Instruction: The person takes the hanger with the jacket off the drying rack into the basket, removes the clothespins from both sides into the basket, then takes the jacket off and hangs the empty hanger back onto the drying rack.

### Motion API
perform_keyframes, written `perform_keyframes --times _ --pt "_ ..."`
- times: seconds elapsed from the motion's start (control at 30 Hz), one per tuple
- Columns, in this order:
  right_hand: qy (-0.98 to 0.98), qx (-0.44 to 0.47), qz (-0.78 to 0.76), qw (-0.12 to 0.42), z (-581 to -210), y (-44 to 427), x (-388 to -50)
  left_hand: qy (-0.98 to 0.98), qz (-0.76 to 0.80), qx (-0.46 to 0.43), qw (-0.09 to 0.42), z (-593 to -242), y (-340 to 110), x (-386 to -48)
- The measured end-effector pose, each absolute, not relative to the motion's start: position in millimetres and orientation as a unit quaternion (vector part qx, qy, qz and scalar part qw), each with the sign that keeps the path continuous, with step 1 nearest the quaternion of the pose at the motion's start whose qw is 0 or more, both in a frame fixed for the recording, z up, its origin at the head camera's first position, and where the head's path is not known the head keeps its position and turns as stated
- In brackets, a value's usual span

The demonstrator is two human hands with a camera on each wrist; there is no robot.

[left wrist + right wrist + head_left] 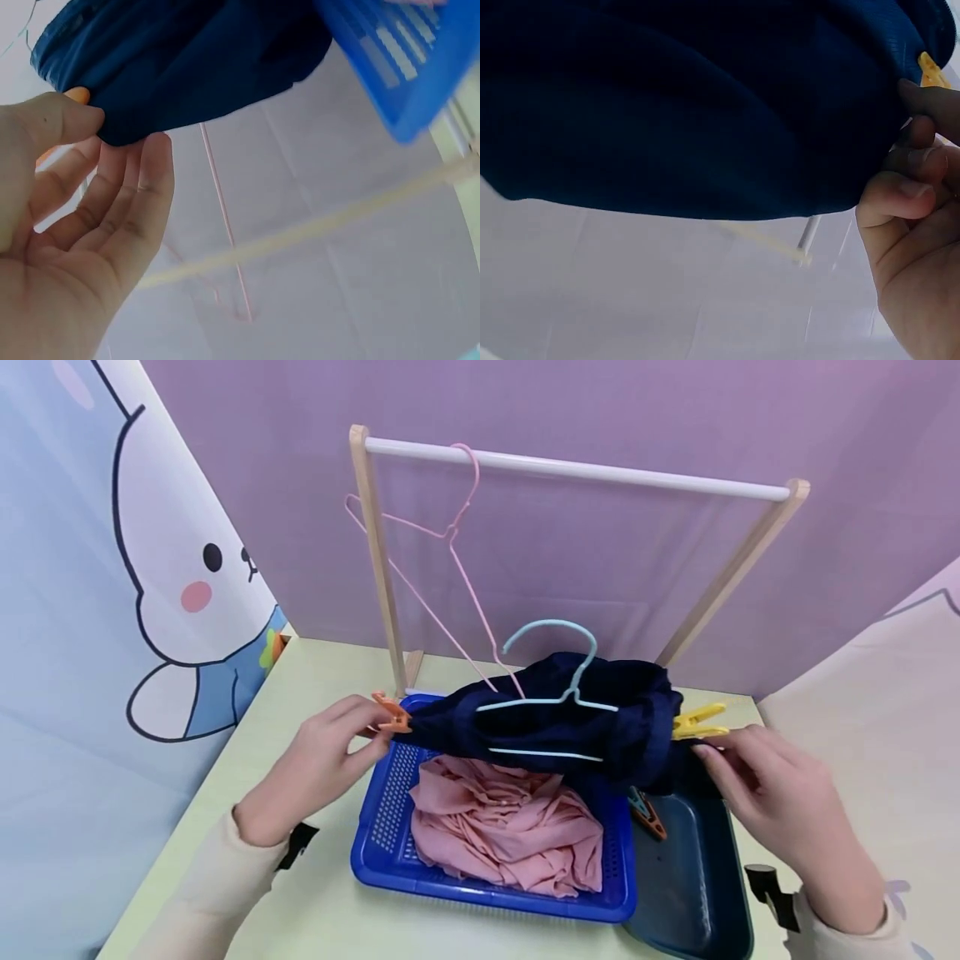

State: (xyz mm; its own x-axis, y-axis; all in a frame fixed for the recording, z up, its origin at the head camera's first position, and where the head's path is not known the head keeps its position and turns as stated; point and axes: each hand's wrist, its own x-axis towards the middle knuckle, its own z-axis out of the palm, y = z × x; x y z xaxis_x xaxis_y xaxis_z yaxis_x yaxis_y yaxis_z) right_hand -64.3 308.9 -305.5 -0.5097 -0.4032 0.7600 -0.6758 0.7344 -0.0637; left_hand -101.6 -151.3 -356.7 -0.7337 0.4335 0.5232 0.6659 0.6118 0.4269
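A dark navy garment point(532, 727), its exact kind hidden by the bunched folds, is stretched sideways above the basket. A light blue hanger point(551, 625) lies against it, partly covered by the cloth. At the left end sits an orange clothespin point(394, 715); my left hand point(315, 768) pinches the cloth edge there, thumb against fingers in the left wrist view. A yellow clothespin point(697, 723) is clipped at the right end. Just below that, my right hand point(787, 793) pinches the navy fabric point(705, 135) between thumb and curled fingers.
Beneath the garment stands a blue basket point(491, 903) with pink cloth point(502, 827) inside. A dark teal basin point(686, 877) to its right holds clothespins point(647, 815). Behind, a pink hanger point(468, 585) hangs from the white rod point(585, 468) of a wooden-sided rack.
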Motion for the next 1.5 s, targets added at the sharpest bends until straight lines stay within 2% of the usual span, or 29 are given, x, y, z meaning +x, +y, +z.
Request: perform_keyframes --times 0.23,0.37,0.47,0.73,1.0,1.17,1.4,1.5 --pt "-0.847 0.358 0.194 0.342 -309.6 284.5 -60.8 -0.895 -0.294 -0.285 0.178 -353.1 -177.6 -96.6" --pt "-0.847 0.382 0.222 0.297 -318.6 278.3 -59.1 -0.897 -0.302 -0.288 0.146 -354.6 -192.4 -92.1" --pt "-0.856 0.388 0.235 0.248 -329.3 277.2 -55.7 -0.897 -0.306 -0.299 0.107 -358.3 -201.4 -89.1" --pt "-0.881 0.375 0.259 0.129 -364.7 278.1 -41.2 -0.897 -0.320 -0.301 -0.045 -375.5 -215.1 -82.5" --pt "-0.898 0.342 0.275 0.042 -382.6 276.4 -32.1 -0.886 -0.341 -0.285 -0.130 -393.9 -216.1 -83.0" --pt "-0.904 0.335 0.263 0.023 -391.9 276.5 -33.5 -0.880 -0.352 -0.292 -0.125 -401.4 -214.1 -83.9" --pt "-0.907 0.326 0.267 0.027 -395.7 278.5 -32.9 -0.881 -0.346 -0.316 -0.071 -406.4 -214.3 -83.2" --pt "-0.907 0.316 0.276 0.024 -393.4 280.2 -30.9 -0.882 -0.343 -0.317 -0.066 -407.5 -214.3 -83.9"
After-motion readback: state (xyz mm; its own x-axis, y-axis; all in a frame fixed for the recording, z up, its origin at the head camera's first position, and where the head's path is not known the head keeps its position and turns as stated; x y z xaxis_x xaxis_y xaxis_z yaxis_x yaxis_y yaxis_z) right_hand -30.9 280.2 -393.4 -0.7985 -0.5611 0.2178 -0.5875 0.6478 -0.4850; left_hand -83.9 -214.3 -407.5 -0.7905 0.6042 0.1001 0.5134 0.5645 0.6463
